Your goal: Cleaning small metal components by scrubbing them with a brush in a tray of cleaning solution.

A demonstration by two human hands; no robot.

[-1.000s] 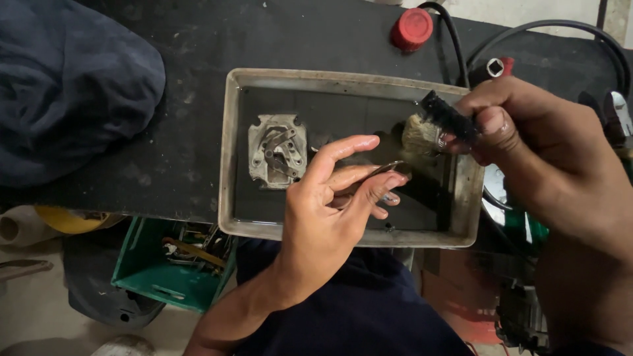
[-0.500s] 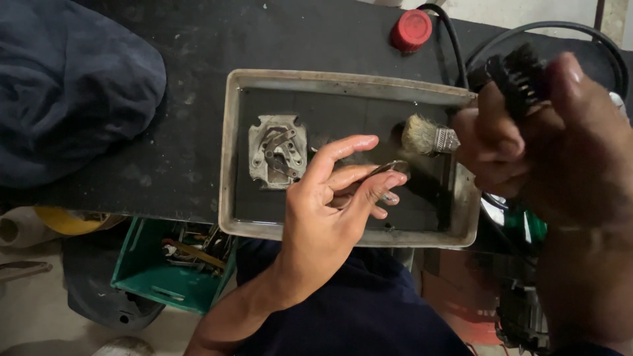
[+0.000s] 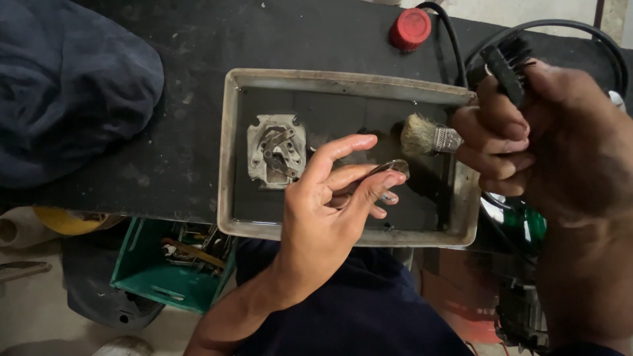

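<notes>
My left hand [image 3: 323, 211] hovers over a shallow metal tray [image 3: 343, 78] of dark liquid and pinches a small thin metal piece [image 3: 394, 165] between its fingertips. My right hand [image 3: 560, 138], close to the camera at the right, grips a black bristle brush [image 3: 508, 59] raised above the tray's right rim. A pale paintbrush [image 3: 419, 135] lies in the tray, its bristles just beyond the left fingertips and its handle hidden behind my right hand. A grey metal plate with small levers [image 3: 277, 151] rests in the tray's left half.
The tray sits on a black bench top. A dark blue cloth bundle [image 3: 66, 86] lies at the left, a red cap [image 3: 410, 28] and black cables [image 3: 455, 39] behind. Below the bench edge stands a green crate of tools [image 3: 168, 264].
My right hand has lifted the black brush up and to the right, off the tray and nearer the camera. My left hand has kept still with the metal piece.
</notes>
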